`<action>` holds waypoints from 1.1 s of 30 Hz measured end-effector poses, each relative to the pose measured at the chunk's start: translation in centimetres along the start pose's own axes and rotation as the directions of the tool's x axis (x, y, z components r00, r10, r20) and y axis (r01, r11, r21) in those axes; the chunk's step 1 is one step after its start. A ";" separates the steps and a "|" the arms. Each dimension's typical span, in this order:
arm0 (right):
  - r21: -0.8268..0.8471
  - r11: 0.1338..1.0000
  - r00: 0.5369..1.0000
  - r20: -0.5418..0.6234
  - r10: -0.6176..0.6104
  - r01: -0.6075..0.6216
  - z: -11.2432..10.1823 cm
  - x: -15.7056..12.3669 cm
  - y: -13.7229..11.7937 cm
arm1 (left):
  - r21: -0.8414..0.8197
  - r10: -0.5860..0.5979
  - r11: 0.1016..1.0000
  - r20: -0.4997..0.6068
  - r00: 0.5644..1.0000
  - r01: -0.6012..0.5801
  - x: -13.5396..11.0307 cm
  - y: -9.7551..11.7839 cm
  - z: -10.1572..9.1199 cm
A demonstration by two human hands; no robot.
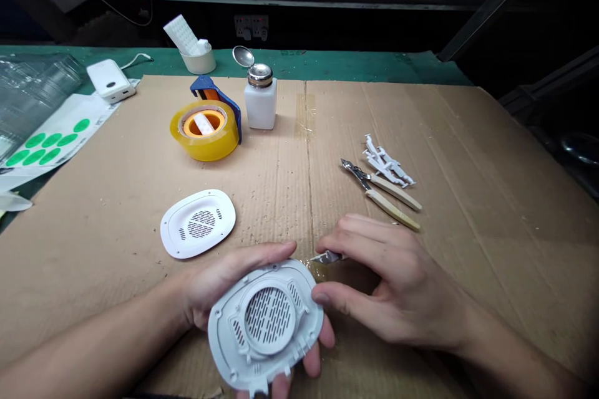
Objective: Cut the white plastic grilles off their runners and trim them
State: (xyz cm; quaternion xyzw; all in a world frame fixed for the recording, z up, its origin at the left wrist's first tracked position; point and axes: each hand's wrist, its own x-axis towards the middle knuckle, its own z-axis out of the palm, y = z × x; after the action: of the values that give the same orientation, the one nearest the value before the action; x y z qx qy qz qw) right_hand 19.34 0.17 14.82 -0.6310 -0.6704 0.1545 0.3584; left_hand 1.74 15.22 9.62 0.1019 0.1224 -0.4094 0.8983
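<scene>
Here, we have a green desk point(355, 63) in front of us, largely covered by a cardboard sheet point(276, 199). Our left hand point(219, 280) is clasped around a grey perforated cover point(270, 318), which we hold just in front of us over the cardboard, its ribbed side with the round raised ring facing up. Our right hand point(397, 280) is beside it, fingers curled over a knife blade point(327, 257) whose handle we cannot see, the thumb at the cover's right edge. Beyond the left hand lies a roll of yellowish tape point(210, 148) in a blue dispenser point(229, 106). Nearer sits a white perforated cover point(218, 206), flat on the cardboard. To the right we find cutting pliers point(393, 209) with spread handles; behind the tape's right side, an upright white bottle point(261, 103). Smallest are the white plastic scraps point(386, 165), heaped just beyond the pliers.
</scene>
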 end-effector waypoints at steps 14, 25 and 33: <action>-0.047 0.975 0.966 -0.153 0.209 -0.218 0.6 0.5 -0.2 | -0.011 0.017 1.000 0.132 0.991 -0.016 0.4 -0.1 -0.8; -0.009 0.999 0.998 -0.038 0.043 -0.044 -0.7 0.2 -0.2 | 0.061 -0.033 0.998 0.198 0.980 0.022 0.9 -0.4 -2.1; 0.019 0.998 0.995 -0.069 0.067 -0.066 -0.5 0.6 -0.3 | 0.078 -0.063 0.996 0.225 0.972 0.046 1.0 -0.1 -2.0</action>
State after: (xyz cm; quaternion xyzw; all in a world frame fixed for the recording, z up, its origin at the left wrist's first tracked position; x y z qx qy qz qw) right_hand 19.48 0.58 15.54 -0.6550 -0.6349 0.1500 0.3814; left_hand 2.06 14.99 7.36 0.0833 0.0068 -0.4470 0.8906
